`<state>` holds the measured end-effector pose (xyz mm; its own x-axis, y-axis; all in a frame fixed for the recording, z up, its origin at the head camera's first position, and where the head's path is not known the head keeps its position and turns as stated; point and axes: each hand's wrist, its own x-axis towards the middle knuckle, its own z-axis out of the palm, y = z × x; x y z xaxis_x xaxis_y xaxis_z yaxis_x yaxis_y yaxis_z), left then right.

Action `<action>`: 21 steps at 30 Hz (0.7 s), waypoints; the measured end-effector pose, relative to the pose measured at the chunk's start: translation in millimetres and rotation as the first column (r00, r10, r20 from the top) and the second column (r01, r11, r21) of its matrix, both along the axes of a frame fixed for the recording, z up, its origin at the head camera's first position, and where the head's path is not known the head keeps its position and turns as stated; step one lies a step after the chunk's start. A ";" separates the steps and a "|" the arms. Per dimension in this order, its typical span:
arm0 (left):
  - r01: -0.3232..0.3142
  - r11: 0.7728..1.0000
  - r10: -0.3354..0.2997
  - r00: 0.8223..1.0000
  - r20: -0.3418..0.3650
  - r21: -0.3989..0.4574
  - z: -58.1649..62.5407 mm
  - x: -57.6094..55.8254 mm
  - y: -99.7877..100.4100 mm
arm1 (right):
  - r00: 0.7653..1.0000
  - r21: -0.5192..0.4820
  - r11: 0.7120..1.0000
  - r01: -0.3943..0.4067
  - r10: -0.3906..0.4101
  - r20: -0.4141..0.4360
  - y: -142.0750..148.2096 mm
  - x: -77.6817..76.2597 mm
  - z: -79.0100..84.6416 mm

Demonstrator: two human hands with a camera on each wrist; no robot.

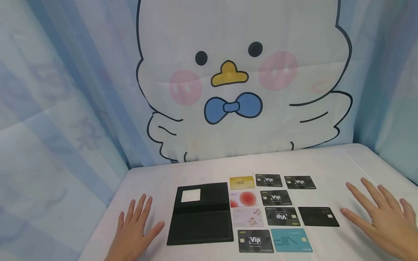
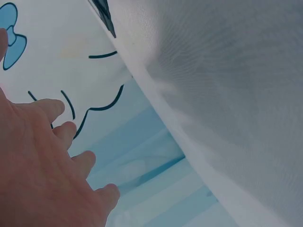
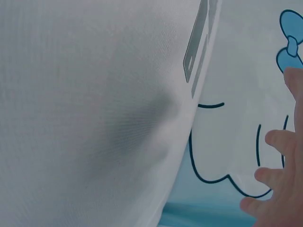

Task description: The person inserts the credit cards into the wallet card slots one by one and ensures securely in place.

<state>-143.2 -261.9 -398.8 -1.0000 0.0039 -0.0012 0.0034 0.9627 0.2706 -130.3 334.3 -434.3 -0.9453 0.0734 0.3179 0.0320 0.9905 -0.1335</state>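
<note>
My left hand, fingers spread and holding nothing, is left of a black card wallet. The wallet lies unfolded, with a white patch on its upper half. Several cards lie face up in rows to its right: a gold card, a card with a red circle, a pale pink card, a teal VIP card and several dark Vip cards. Nearest to my right hand, also spread and holding nothing, is a plain black card.
A white cloth covers the table. Behind it hangs a curtain printed with a white cartoon bird in a blue bow tie. Blue-and-white fabric hangs along the left side, and more blue fabric on the right.
</note>
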 end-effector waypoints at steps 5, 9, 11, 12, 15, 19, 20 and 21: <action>-0.001 1.000 0.001 1.000 0.001 0.011 -0.7 -0.8 0.3 | 1.000 0.002 1.000 -0.012 0.012 -0.013 -5.1 -0.9 3.5; 0.002 1.000 -0.003 1.000 0.005 0.020 -1.7 -1.5 0.3 | 1.000 0.013 1.000 -0.028 0.029 -0.012 -10.6 -0.3 7.5; 0.003 1.000 -0.004 1.000 0.009 0.026 -2.5 -1.6 0.3 | 0.999 0.018 0.999 -0.044 0.044 -0.018 -12.6 -0.5 7.9; 0.004 1.000 -0.004 1.000 0.011 0.029 -2.8 -1.6 0.5 | 0.998 0.019 0.998 -0.053 0.053 -0.022 -13.6 -0.4 7.9; 0.007 0.999 -0.007 1.000 0.005 0.037 -3.7 -1.4 1.4 | 0.995 0.026 0.996 -0.082 0.083 -0.048 -16.3 -1.8 8.9; 0.021 0.998 -0.020 1.000 -0.016 0.052 -3.7 -1.7 3.6 | 0.989 0.030 0.993 -0.115 0.117 -0.085 -20.5 -3.3 12.8; 0.025 0.998 -0.024 0.999 -0.023 0.055 -3.9 -2.0 4.3 | 0.989 0.027 0.992 -0.120 0.122 -0.087 -21.4 -3.5 13.4; 0.030 0.998 -0.028 0.999 -0.032 0.059 -4.1 -2.5 4.8 | 0.988 0.021 0.992 -0.124 0.126 -0.088 -22.3 -3.7 13.8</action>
